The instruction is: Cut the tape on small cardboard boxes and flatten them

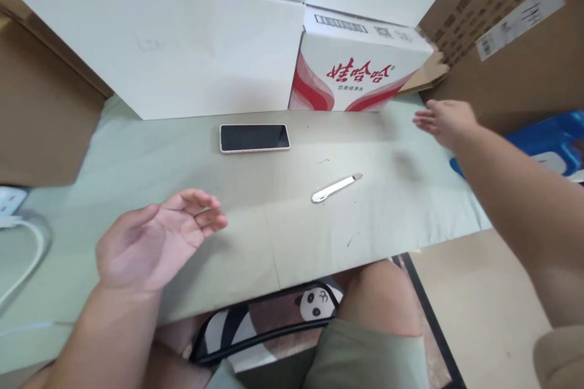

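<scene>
So the white cutter lies on the tabletop between both hands, right of the left hand and left of the right hand, which looks a bit nearer. It's slanted, blade end roughly toward the right hand. Both hands are spread open, nothing visible in either. Phone's beyond the left fingertips.

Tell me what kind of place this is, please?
It looks like a room indoors, maybe in somebody's home. There's a cloth-covered table, a phone lying on it, and a panda picture down below.
</scene>
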{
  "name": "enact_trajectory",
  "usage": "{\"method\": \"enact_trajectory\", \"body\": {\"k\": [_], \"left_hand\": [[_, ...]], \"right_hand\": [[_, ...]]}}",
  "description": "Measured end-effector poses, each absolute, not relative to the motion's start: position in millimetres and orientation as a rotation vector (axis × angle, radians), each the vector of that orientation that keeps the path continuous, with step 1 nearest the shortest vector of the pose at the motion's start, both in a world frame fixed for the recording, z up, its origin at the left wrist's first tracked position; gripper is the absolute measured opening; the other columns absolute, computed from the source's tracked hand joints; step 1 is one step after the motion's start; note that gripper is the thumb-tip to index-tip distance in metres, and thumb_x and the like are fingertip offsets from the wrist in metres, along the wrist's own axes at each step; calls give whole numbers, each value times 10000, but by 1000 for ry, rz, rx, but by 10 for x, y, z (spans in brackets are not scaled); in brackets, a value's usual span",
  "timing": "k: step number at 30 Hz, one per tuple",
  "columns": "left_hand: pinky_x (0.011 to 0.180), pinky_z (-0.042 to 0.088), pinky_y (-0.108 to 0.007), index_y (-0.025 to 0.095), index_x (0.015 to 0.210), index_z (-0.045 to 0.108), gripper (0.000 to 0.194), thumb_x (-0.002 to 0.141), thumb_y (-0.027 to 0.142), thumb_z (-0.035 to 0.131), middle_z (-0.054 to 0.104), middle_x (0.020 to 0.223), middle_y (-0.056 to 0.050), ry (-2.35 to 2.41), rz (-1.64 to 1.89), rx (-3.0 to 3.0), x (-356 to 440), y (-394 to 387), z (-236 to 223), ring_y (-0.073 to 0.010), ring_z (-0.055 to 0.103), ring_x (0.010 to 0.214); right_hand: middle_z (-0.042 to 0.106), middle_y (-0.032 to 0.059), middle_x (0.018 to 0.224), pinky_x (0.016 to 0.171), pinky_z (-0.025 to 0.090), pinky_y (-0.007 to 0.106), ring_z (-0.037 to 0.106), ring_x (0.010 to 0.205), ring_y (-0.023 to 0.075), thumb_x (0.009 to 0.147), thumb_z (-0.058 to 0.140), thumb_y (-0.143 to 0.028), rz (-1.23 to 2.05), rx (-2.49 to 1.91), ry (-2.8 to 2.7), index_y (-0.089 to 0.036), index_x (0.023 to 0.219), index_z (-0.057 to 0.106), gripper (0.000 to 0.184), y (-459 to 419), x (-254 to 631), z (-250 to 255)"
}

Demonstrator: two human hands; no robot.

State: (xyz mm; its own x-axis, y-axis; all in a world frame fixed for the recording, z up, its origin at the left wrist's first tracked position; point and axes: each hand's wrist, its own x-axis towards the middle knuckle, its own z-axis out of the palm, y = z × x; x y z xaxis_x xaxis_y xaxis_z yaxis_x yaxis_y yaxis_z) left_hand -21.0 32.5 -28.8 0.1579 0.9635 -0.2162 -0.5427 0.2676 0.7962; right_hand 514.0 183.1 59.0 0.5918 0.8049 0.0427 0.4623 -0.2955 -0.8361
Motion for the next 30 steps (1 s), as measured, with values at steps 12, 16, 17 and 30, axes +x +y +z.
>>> {"method": "enact_trajectory", "body": {"k": [12, 16, 17, 30], "left_hand": [[706, 597, -312, 196, 670, 613, 295, 633, 196, 905, 684, 801, -17, 669, 1385, 677, -359, 77, 132, -154, 691, 684], [704, 569, -277, 189, 671, 587, 270, 632, 152, 852, 660, 786, 10, 667, 1511, 707, -480, -10, 234, -130, 686, 679], [701, 560, -271, 187, 667, 582, 262, 633, 148, 839, 659, 783, 11, 671, 1548, 727, -508, -28, 265, -126, 684, 678], [598, 488, -299, 208, 670, 544, 206, 686, 121, 730, 559, 718, 35, 743, 2159, 791, -700, -182, 552, -93, 553, 535]], "right_hand": [[762, 52, 866, 584, 578, 234, 716, 663, 138, 856, 725, -144, 1015, -1871, -1467, -187, 989, 674, 149, 1337, 3317, 437], [733, 21, 783, 606, 556, 247, 709, 681, 151, 834, 695, -130, 997, -1693, -1780, -184, 962, 704, 140, 1374, 2342, 519], [728, 15, 780, 639, 565, 259, 712, 700, 157, 843, 682, -136, 979, -1644, -1838, -184, 973, 712, 142, 1375, 2068, 536], [453, 25, 1666, 1152, 483, 243, 663, 1295, 134, 924, 673, -127, 601, -839, -2728, -148, 1257, 708, 336, 1055, -676, 943]]}}
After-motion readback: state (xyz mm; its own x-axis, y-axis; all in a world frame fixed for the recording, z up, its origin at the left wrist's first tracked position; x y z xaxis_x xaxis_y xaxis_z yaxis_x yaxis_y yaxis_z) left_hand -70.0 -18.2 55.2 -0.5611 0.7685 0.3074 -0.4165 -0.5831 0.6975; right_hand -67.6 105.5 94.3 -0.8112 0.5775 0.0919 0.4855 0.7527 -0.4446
